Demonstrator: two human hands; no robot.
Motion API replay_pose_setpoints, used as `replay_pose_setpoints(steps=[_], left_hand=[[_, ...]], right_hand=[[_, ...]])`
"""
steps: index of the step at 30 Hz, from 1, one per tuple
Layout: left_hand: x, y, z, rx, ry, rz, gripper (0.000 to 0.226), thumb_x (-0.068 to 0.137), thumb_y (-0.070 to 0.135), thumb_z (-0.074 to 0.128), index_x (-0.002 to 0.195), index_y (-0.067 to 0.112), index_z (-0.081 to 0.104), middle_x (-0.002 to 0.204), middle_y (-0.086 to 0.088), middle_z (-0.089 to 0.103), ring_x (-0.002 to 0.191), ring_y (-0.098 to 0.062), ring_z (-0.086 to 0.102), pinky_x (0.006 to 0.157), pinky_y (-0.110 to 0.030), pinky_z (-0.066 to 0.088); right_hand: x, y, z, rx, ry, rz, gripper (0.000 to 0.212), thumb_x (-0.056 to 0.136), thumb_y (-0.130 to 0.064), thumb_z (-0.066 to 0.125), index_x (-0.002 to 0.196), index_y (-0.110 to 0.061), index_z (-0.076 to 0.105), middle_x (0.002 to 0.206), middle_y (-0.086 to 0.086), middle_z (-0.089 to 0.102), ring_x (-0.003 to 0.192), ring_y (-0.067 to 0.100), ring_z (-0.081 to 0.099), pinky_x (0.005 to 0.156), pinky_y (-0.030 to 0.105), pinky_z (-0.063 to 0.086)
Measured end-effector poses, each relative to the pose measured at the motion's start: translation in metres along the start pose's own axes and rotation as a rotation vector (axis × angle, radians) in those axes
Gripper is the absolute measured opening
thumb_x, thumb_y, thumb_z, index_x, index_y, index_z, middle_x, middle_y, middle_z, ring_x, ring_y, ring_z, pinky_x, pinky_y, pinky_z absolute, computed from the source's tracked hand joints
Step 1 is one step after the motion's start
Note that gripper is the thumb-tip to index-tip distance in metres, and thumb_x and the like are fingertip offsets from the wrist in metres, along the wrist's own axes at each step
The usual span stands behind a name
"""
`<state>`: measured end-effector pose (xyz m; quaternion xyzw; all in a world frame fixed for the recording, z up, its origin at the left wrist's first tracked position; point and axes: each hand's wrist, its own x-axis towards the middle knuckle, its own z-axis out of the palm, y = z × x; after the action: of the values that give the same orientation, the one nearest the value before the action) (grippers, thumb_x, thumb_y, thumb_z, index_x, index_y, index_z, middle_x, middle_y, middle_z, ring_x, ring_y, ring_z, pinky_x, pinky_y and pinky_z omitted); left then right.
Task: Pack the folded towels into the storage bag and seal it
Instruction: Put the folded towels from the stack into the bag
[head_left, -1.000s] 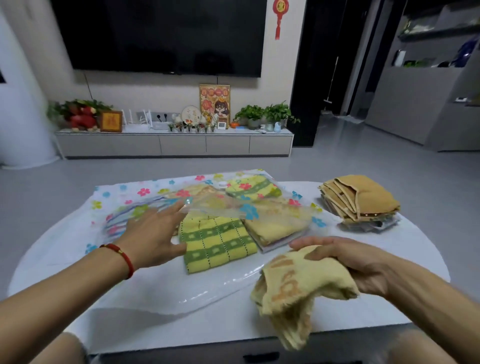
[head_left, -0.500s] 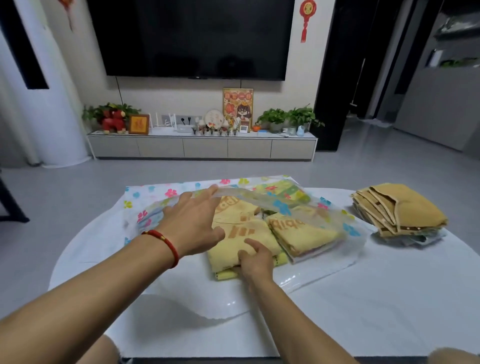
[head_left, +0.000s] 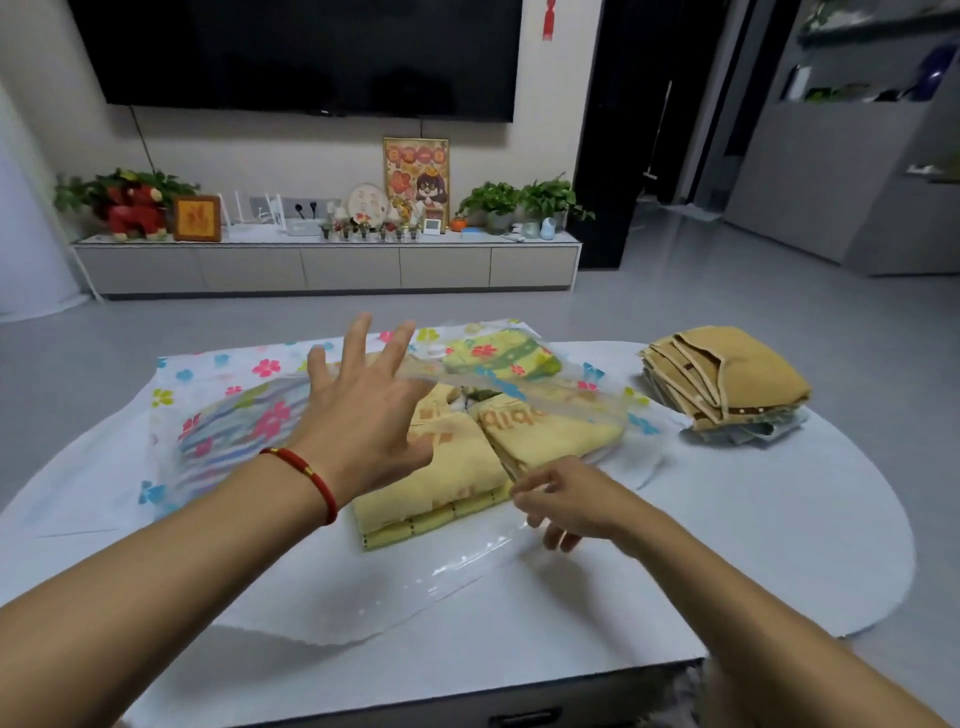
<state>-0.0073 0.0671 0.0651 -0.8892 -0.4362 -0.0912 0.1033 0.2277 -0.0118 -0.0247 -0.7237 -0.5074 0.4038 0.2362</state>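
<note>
A clear storage bag (head_left: 218, 374) printed with coloured flowers lies open on the white table (head_left: 753, 545). Inside it, a yellow towel (head_left: 441, 478) rests on a green-and-yellow checked one. A second yellow towel (head_left: 550, 431) lies to its right, and a green flowered towel (head_left: 498, 356) behind. My left hand (head_left: 363, 410) hovers with fingers spread at the raised upper film of the bag. My right hand (head_left: 566, 499) sits just right of the yellow towel by the bag's mouth, fingers loose, holding nothing.
A stack of folded brown towels (head_left: 727, 379) sits at the table's far right on some pale cloth. A striped towel (head_left: 234, 441) shows through the bag's left side. Beyond the table are grey floor and a low TV cabinet (head_left: 327, 265).
My right hand carried the yellow towel into the bag, laid it on the checked towel, let go and drew back to the right. My left hand lifted and spread its fingers.
</note>
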Motion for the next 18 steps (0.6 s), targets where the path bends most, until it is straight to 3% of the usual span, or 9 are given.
replay_pose_setpoints(steps=[3,6,8,11,14,18], left_hand=[[0.026,0.022,0.008,0.013,0.007,0.072,0.061,0.075,0.054,0.070,0.133,0.041,0.055,0.165,-0.004,0.008,0.149,-0.039,-0.009,0.110,-0.074,0.015],[0.051,0.049,0.018,0.037,0.005,0.127,0.061,0.074,0.058,0.068,0.132,0.042,0.055,0.165,-0.003,0.009,0.149,-0.039,-0.009,0.110,-0.073,0.015],[0.067,0.065,0.026,0.040,-0.009,0.148,0.062,0.075,0.061,0.065,0.134,0.042,0.054,0.166,-0.001,0.008,0.149,-0.037,-0.009,0.110,-0.075,0.013],[0.090,0.082,0.033,0.028,-0.013,0.151,0.063,0.076,0.062,0.064,0.135,0.043,0.053,0.166,0.001,0.010,0.150,-0.036,-0.007,0.108,-0.077,0.012],[0.110,0.090,0.038,-0.014,-0.013,0.132,0.066,0.075,0.063,0.066,0.136,0.039,0.054,0.165,0.002,0.012,0.150,-0.033,-0.008,0.107,-0.079,0.011],[0.126,0.091,0.044,-0.076,0.004,0.096,0.068,0.071,0.067,0.065,0.133,0.039,0.058,0.164,0.004,0.018,0.149,-0.032,-0.004,0.107,-0.079,0.015]], right_hand=[[-0.018,0.033,-0.080,-0.063,0.153,0.023,0.015,0.097,-0.023,0.065,0.099,-0.015,0.077,0.082,0.007,0.076,0.056,0.017,0.069,0.048,0.024,0.053],[-0.011,0.068,-0.145,-0.097,0.418,0.055,0.016,0.098,-0.021,0.064,0.094,-0.013,0.078,0.079,0.010,0.076,0.060,0.021,0.068,0.055,0.033,0.056],[0.009,0.090,-0.180,-0.180,0.607,0.073,0.022,0.098,-0.021,0.061,0.092,-0.010,0.079,0.078,0.013,0.074,0.068,0.030,0.069,0.067,0.042,0.059],[0.043,0.113,-0.223,-0.320,0.783,0.162,0.029,0.098,-0.022,0.054,0.091,-0.006,0.077,0.084,0.021,0.074,0.087,0.042,0.068,0.081,0.045,0.059],[0.075,0.129,-0.257,-0.379,0.880,0.188,0.032,0.097,-0.020,0.052,0.114,-0.009,0.077,0.119,0.024,0.072,0.115,0.045,0.062,0.099,0.046,0.053],[0.112,0.143,-0.295,-0.367,0.827,0.229,0.044,0.103,-0.030,0.052,0.146,-0.022,0.056,0.150,0.019,0.052,0.139,0.042,0.045,0.117,0.051,0.038]])
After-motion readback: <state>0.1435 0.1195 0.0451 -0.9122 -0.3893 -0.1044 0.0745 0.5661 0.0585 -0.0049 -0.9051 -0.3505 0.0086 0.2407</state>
